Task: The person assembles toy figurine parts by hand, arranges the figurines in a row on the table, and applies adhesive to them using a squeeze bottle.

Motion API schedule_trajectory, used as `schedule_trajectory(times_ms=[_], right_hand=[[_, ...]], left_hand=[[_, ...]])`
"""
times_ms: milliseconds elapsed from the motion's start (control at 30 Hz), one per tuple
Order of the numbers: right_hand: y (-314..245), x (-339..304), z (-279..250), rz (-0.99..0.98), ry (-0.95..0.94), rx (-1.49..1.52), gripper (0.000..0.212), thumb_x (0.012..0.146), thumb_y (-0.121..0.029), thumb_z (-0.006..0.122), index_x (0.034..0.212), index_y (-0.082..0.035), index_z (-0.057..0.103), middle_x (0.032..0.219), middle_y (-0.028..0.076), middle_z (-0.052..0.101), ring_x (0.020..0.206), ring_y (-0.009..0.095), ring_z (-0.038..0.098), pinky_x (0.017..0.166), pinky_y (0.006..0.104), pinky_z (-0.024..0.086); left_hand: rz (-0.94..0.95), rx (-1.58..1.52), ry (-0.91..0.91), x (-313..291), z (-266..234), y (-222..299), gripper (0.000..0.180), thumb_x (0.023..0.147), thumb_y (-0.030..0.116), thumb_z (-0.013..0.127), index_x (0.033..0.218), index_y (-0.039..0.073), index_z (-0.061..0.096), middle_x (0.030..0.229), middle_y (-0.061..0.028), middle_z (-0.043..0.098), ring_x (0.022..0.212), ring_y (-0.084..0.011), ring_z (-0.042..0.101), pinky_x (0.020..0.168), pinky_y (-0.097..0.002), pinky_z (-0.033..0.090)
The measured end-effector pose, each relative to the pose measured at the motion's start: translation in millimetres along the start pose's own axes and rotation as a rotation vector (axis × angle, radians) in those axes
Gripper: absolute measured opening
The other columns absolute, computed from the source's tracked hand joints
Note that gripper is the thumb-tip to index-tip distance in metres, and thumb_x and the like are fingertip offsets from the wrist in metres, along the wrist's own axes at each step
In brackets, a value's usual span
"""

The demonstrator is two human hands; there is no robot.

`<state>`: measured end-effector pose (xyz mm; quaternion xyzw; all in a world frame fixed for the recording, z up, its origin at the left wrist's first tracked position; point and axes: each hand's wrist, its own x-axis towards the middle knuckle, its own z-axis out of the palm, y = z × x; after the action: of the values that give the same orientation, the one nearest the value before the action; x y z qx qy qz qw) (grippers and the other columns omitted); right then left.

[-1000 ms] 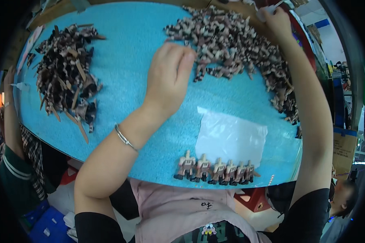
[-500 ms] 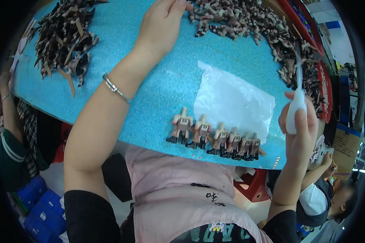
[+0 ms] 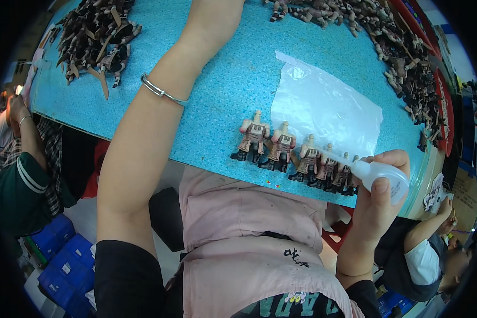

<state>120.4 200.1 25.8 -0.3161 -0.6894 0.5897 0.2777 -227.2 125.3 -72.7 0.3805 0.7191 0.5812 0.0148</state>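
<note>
A white squeeze bottle (image 3: 385,179) with a long thin nozzle is gripped in my right hand (image 3: 375,204). Its nozzle points left, over the row of small headless figures (image 3: 282,146) standing near the table's front edge. These have pale neck pegs, brownish bodies and black boots. Whether the tip touches one cannot be made out. My left hand (image 3: 215,18) reaches to the far side, its fingers cut off by the upper edge. Behind the figures lies a white plastic sheet (image 3: 328,103).
On the blue tabletop (image 3: 222,106), a pile of dark figure parts (image 3: 93,37) lies far left. More parts (image 3: 408,69) heap along the far and right sides, beside red trays (image 3: 444,111). Co-workers sit left and right. Blue bins (image 3: 66,265) stand on the floor.
My right hand has brought the bottle down and left, its nozzle tipping from upright to over the figures. My left hand's fingers have gone out of view. The whole view has shifted slightly.
</note>
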Motion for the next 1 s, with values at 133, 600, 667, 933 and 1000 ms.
schedule_trajectory(times_ms=[133,600,667,933,1000], right_hand=[[0.0,-7.4,9.8,-0.120,-0.047,-0.014,0.041,0.079,-0.032,0.075,0.095,0.000,0.054,0.085,0.007,0.058,0.074,0.010,0.052,0.066,0.0230,0.041],[-3.6,-4.7,25.1,-0.162,-0.262,-0.046,0.023,0.077,-0.006,0.073,0.092,0.002,0.058,0.085,0.012,0.064,0.068,0.014,0.059,0.061,0.0247,0.047],[-1.2,-3.5,27.9,-0.195,-0.251,-0.039,0.022,0.076,-0.005,0.073,0.091,0.002,0.059,0.085,0.011,0.064,0.069,0.014,0.060,0.062,0.0244,0.047],[-0.4,0.9,28.9,-0.250,-0.296,-0.112,0.021,0.077,-0.005,0.074,0.091,0.002,0.060,0.086,0.011,0.065,0.071,0.014,0.061,0.063,0.0245,0.047],[-0.3,1.8,28.6,-0.259,-0.295,-0.123,0.020,0.077,-0.005,0.074,0.091,0.002,0.061,0.085,0.011,0.065,0.070,0.014,0.061,0.063,0.0245,0.047]], left_hand=[[0.017,-0.001,-0.014,-3.1,2.2,21.3,0.031,0.098,0.028,0.052,0.100,0.001,0.067,0.091,-0.0054,0.067,0.086,-0.0152,0.060,0.082,-0.0300,0.048],[-0.157,-0.011,-0.066,-3.0,8.4,55.8,0.031,0.098,0.023,0.047,0.092,-0.003,0.062,0.083,-0.0056,0.060,0.081,-0.0150,0.053,0.077,-0.0289,0.043],[-0.160,-0.017,-0.065,-4.0,8.0,56.0,0.031,0.098,0.023,0.047,0.091,-0.003,0.062,0.083,-0.0057,0.061,0.081,-0.0148,0.053,0.077,-0.0288,0.043],[-0.121,-0.068,-0.077,-1.7,9.6,46.5,0.032,0.098,0.023,0.047,0.093,-0.005,0.062,0.084,-0.0062,0.061,0.082,-0.0144,0.053,0.078,-0.0285,0.043],[-0.120,-0.084,-0.081,-0.7,10.6,44.6,0.032,0.098,0.023,0.048,0.093,-0.004,0.063,0.084,-0.0060,0.061,0.082,-0.0143,0.053,0.078,-0.0284,0.043]])
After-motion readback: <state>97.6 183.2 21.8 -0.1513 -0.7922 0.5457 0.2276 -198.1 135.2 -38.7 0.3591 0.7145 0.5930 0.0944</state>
